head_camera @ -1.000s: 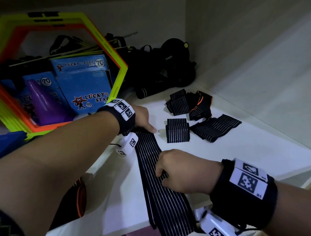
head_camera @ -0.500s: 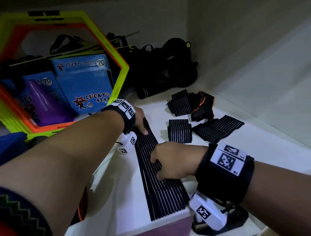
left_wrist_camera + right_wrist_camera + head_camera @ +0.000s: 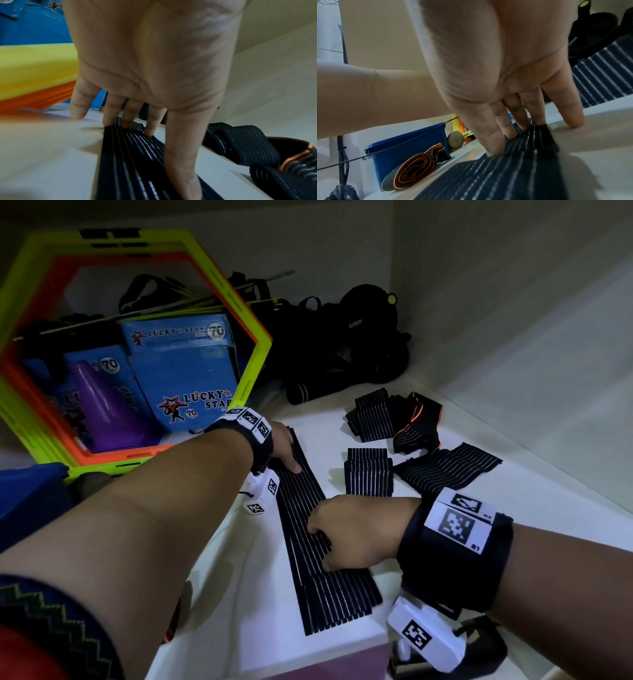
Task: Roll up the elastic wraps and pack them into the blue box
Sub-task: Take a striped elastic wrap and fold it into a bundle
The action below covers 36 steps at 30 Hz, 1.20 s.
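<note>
Both hands flat on wrap (image 3: 318, 529)

1. A yellow-green hexagon frame (image 3: 255, 364) with an orange hexagon frame (image 3: 239, 309) nested inside it leans upright beyond the left fingers, to their left.
2. Blue "Lucky Star" cartons (image 3: 185, 371) stand behind the frames, seen through their opening.
3. A purple cone (image 3: 106, 405) stands among the cartons, further left.
4. A heap of black straps and bags (image 3: 346, 344) lies at the back wall, past the fingers and to their right.
5. The white table (image 3: 239, 594) carries all of this.
6. A cut round slice (image 3: 455, 139), pale-faced, sits left of the right fingers.
</note>
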Available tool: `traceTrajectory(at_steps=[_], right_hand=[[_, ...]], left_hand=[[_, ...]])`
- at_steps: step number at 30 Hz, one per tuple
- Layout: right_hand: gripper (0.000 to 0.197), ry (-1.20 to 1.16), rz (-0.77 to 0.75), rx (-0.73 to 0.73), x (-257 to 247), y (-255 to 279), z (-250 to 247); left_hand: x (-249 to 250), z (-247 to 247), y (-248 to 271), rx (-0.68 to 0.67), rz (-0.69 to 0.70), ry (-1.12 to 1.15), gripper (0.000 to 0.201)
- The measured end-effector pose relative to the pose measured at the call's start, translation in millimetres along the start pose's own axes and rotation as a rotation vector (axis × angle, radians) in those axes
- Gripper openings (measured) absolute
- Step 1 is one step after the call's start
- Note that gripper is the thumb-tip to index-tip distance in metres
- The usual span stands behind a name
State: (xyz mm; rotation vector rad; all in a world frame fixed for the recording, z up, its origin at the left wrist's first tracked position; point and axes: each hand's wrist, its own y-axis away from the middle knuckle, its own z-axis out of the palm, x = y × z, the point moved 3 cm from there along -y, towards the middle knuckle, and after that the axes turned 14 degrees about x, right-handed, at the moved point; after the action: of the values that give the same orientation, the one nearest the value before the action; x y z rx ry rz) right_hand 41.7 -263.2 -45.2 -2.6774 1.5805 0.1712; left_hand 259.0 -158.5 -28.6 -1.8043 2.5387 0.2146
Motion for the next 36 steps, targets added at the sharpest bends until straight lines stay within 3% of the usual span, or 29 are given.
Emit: traceTrajectory(at_steps=[2, 5, 7, 9, 11, 15, 17, 20, 25, 31, 36], right_hand=[[0.048, -0.057, 0.019, 0.014, 3, 2, -3], [0.051, -0.167, 0.053, 0.023, 10, 8, -12], [0.048, -0.269, 0.101, 0.057, 13, 11, -17], [0.041, -0.352, 0.173, 0.117, 19, 10, -19], [0.031, -0.464, 0.299, 0.143, 27, 10, -18], [0.009, -0.709, 0.515, 0.058, 34, 22, -14], [0.012, -0.778, 0.571, -0.019, 34, 29, -11], [0.020, -0.715, 0.551, -0.076, 30, 32, -7], [0.022, -0.736, 0.542, -0.057, 14, 31, -5], [0.018, -0.825, 0.615, -0.026, 7, 41, -3], [0.023, -0.811, 0.580, 0.038, -3, 55, 2]], left_hand=[[3, -6, 11, 0.057, 0.001, 0.037, 0.080], [6, -21, 41, 0.220, 0.011, 0.141, 0.042], [8, -24, 67, 0.266, 0.010, 0.206, 0.044], [7, -19, 98, 0.241, -0.038, 0.318, 0.047], [3, -5, 130, 0.191, -0.139, 0.526, 0.036], [-6, 23, 183, 0.081, -0.340, 0.758, 0.033], [0, 32, 208, -0.023, -0.399, 0.827, 0.029], [13, 41, 235, -0.093, -0.408, 0.917, 0.029], [28, 45, 247, -0.024, -0.475, 1.051, 0.026], [29, 47, 258, 0.037, -0.531, 1.129, 0.008], [35, 44, 270, 0.086, -0.478, 1.105, 0.006]])
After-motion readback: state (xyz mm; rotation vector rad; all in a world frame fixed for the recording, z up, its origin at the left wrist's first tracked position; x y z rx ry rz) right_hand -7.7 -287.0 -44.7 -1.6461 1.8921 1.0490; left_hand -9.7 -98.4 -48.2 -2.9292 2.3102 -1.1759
